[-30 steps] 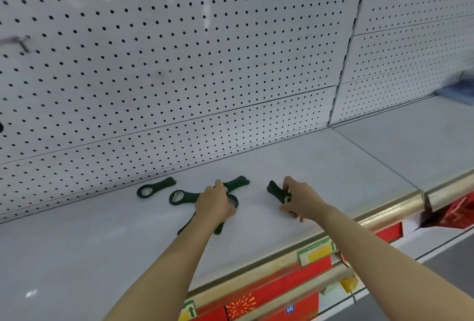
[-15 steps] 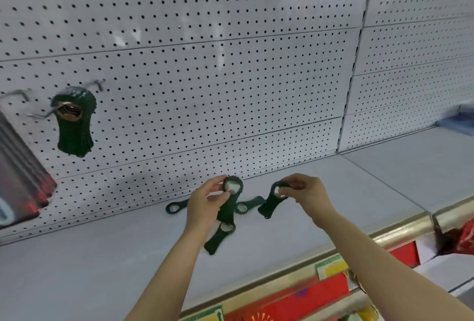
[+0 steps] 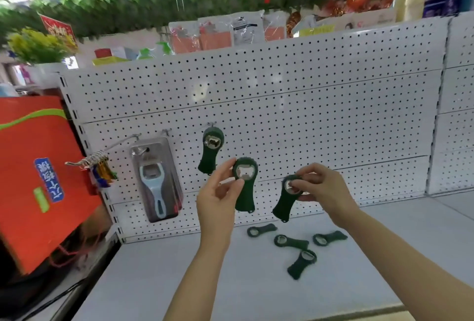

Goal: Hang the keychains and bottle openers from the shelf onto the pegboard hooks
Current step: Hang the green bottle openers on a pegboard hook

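At mid-frame, each hand pinches a green bottle opener by its ring, handle dangling, likely so the hole faces a hook: left hand (image 3: 218,196) holds the left opener (image 3: 245,184), right hand (image 3: 322,188) the right opener (image 3: 286,198). Just above left, one hung opener (image 3: 210,151) occupies a pegboard hook (image 3: 212,124); four spare openers (image 3: 291,241) lie on the shelf (image 3: 179,282) below.

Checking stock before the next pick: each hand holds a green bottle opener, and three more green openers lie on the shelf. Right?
Not quite. The head view shows four green openers on the shelf, not three. The left hand and right hand do each hold one.

Bright, even overhead light; soft glare on the pegboard (image 3: 282,105); motion blur and wide-angle bending toward the edges.
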Tool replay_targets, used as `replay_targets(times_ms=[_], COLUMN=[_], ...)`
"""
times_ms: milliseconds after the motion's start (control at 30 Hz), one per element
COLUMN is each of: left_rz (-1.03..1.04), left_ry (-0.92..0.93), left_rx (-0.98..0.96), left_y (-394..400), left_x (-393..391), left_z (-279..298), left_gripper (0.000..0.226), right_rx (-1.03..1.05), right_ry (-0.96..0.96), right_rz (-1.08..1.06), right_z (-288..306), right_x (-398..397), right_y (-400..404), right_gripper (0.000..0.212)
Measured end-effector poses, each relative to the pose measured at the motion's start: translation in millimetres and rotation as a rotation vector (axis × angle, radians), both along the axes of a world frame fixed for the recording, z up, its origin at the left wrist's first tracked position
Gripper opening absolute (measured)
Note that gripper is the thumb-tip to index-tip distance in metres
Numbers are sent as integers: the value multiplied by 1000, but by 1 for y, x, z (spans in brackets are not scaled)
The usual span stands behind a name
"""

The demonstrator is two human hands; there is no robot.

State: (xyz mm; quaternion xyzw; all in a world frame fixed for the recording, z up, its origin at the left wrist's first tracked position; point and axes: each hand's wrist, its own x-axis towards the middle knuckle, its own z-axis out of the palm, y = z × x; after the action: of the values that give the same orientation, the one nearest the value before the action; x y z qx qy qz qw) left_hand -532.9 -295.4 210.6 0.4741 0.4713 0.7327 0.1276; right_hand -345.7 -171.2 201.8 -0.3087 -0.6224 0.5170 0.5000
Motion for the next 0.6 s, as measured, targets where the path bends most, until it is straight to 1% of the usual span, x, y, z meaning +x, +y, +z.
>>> replay_targets(times_ms=[133,300,367,467,600], left_rz=[30,0,13,42,66], left_ry=[-8,-60,-78,-83,-76], left_rx=[89,183,173,105,51], left_y=[-15,-22,-21,-13,-5], left_x=[-10,-21,-26,-34,-42], left_z=[14,31,40,49,51], left_gripper=[47,45,46,49,45], right_rx=[66,121,135,138,156], right_ry=[25,65,69,80,80], right_rz=[28,74,91,114,124], right_z=[21,41,46,52,56], right_x=[-20,-34,-38,-44,-50], right_y=[-20,-38,-43,-49,-56], right_gripper=[15,14,14,14,13])
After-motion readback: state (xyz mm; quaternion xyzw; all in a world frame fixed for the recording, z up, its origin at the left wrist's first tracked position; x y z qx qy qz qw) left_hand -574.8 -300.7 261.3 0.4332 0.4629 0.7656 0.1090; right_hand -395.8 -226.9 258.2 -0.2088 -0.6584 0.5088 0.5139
